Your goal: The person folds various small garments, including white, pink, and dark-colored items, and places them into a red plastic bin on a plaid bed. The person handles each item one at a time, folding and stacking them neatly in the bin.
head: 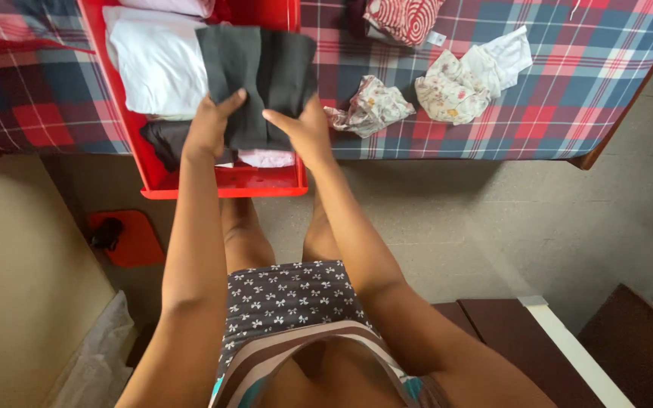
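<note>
A folded black garment (258, 72) is held over a red plastic bin (224, 183) that rests on the edge of a plaid bed. My left hand (209, 128) grips its lower left edge and my right hand (302, 128) grips its lower right edge. Inside the bin, a folded white garment (153, 68) lies to the left of the black one. A dark garment (164, 140) and a pale pink garment (266, 158) lie beneath, near the bin's front wall.
On the plaid bed cover (591, 83), right of the bin, lie two crumpled floral cloths (372, 106) (451, 94), a white cloth (504, 53) and a red-and-white patterned cloth (402, 19). A red lid with a black object (122, 238) sits on the floor at left. Dark wooden furniture (629, 347) stands lower right.
</note>
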